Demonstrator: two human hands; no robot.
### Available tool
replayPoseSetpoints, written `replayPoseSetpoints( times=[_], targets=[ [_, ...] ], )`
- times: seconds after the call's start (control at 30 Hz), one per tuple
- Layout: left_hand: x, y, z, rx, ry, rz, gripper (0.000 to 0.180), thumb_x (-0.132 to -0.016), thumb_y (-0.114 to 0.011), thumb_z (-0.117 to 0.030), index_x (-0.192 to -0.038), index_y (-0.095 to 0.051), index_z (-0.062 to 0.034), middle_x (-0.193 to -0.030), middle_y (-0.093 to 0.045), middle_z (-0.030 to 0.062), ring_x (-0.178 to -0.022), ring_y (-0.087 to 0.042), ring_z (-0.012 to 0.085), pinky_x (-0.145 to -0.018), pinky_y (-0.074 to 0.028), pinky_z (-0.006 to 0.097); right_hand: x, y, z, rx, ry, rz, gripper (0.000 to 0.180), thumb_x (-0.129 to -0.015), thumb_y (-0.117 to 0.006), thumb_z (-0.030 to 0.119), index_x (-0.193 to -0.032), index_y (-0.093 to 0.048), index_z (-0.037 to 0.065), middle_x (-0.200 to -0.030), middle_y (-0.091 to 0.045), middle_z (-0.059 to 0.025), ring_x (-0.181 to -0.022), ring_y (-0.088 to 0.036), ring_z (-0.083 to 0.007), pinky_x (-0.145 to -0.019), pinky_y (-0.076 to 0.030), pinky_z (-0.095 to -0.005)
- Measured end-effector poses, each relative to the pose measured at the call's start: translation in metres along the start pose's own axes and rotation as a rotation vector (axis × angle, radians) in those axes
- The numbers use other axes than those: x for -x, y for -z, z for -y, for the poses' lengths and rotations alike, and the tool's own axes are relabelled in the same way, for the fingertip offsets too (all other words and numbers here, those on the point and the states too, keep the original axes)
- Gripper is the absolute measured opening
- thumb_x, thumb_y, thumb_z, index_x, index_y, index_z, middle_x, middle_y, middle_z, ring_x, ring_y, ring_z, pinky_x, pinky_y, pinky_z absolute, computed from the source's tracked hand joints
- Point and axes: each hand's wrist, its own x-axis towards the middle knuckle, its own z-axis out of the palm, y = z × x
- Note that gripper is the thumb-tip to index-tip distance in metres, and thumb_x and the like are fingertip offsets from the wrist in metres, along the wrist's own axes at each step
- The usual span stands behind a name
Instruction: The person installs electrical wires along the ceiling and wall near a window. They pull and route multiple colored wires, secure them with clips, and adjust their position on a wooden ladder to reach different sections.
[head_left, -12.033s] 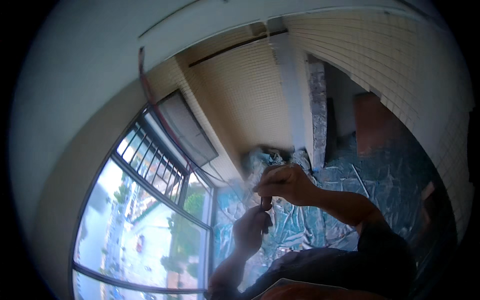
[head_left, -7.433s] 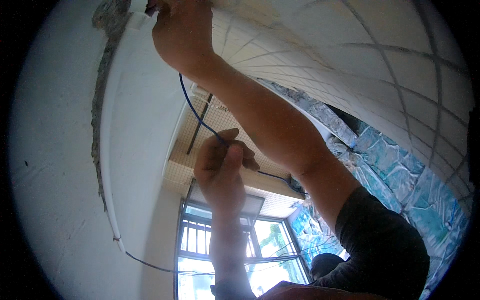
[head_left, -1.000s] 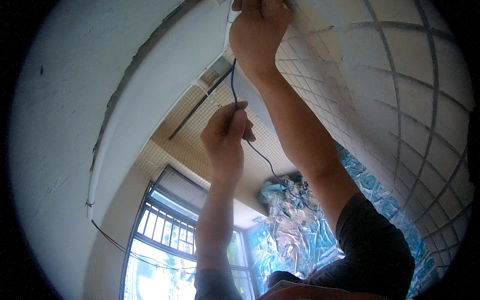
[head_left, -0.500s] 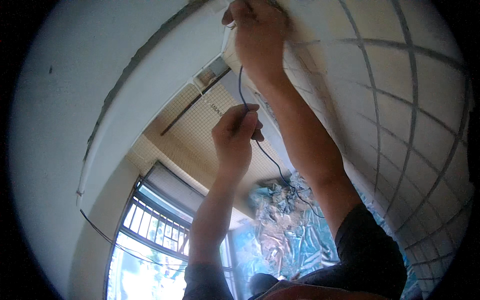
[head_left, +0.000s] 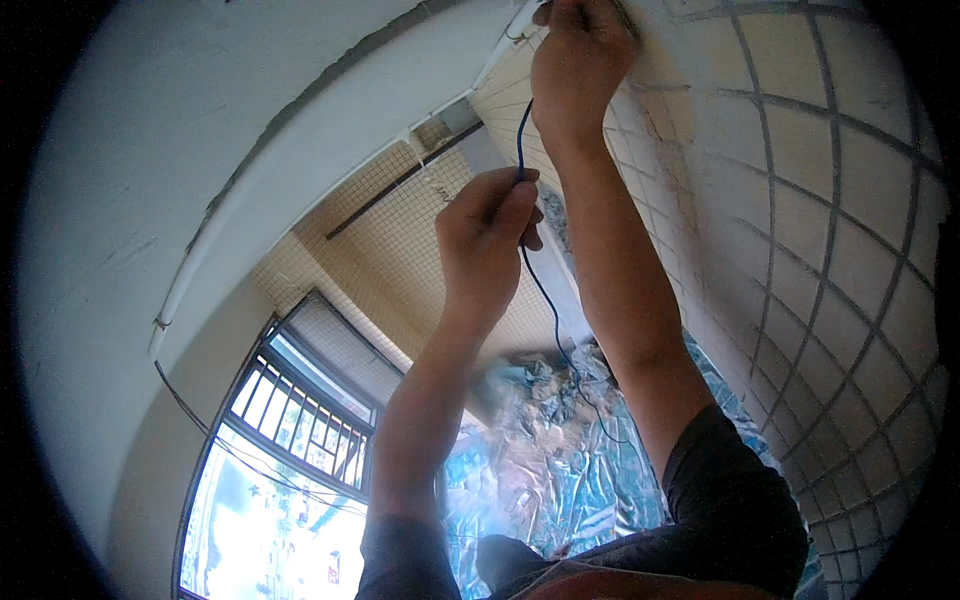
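A thin dark blue wire (head_left: 545, 292) hangs down in front of me. My left hand (head_left: 485, 235) pinches it between thumb and fingers at mid-height. Above, at the top edge, my right hand (head_left: 583, 75) is closed with bent fingers; the wire runs up to it and vanishes behind its heel. Its fingertips are partly cut off by the frame, beside a white conduit pipe (head_left: 517, 27) along the ceiling edge. Below my left hand the wire trails loosely toward the floor.
A tiled wall (head_left: 800, 200) rises close on the right. At lower left is a barred window (head_left: 300, 420), with dark wires (head_left: 183, 402) hanging from another white pipe (head_left: 178, 290). Crumpled plastic sheeting (head_left: 560, 460) and debris cover the floor. A mesh-patterned surface (head_left: 400, 215) lies beyond.
The view has shifted a little. Both hands now appear further right, the left one also higher, and more of the white pipe shows beside my right hand. Both grips look the same.
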Motion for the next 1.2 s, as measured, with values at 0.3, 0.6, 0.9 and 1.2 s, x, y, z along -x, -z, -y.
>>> replayPoseSetpoints(
  times=[0.3,0.6,0.9,1.2],
  targets=[
    [-0.002,-0.003,0.008,0.099,0.061,-0.041,0.023,-0.094,-0.064,-0.014,-0.107,-0.066,0.0051,-0.073,-0.06,0.0062,-0.058,-0.053,0.0113,-0.054,-0.042,0.027,0.026,0.017,0.014,-0.235,-0.231,0.12,0.016,-0.094,-0.05,0.003,-0.095,-0.064,-0.004,-0.084,-0.063,-0.0108,-0.07,-0.058,-0.0181,-0.066,-0.046,-0.0347],
    [-0.019,-0.018,-0.002,-0.079,-0.002,-0.004,0.026,-0.096,-0.062,-0.016,-0.112,-0.067,0.0051,-0.07,-0.057,0.0021,-0.057,-0.045,0.0071,-0.05,-0.035,0.024,-0.004,0.016,0.002,0.0,0.026,0.01,0.017,-0.091,-0.051,0.0,-0.078,-0.061,-0.004,-0.071,-0.061,-0.0078,-0.067,-0.057,-0.0186,-0.067,-0.046,-0.0338],
    [-0.027,-0.013,0.006,0.106,0.112,-0.05,0.023,-0.097,-0.061,-0.012,-0.111,-0.067,0.0052,-0.07,-0.055,-0.0003,-0.058,-0.043,0.0064,-0.05,-0.033,0.024,0.012,0.025,0.054,-0.253,-0.416,0.125,0.014,-0.096,-0.05,0.003,-0.092,-0.062,-0.001,-0.074,-0.061,-0.0057,-0.06,-0.054,-0.0123,-0.053,-0.042,-0.0273],
    [-0.022,-0.007,-0.01,0.085,0.07,-0.03,0.023,-0.095,-0.061,-0.01,-0.111,-0.067,0.006,-0.07,-0.056,0.0008,-0.057,-0.044,0.0075,-0.05,-0.034,0.024,0.01,0.015,0.011,-0.585,-0.303,-0.065,0.015,-0.094,-0.056,0.007,-0.105,-0.066,0.002,-0.069,-0.058,-0.0028,-0.056,-0.053,-0.0107,-0.045,-0.037,-0.0241]
  ],
)
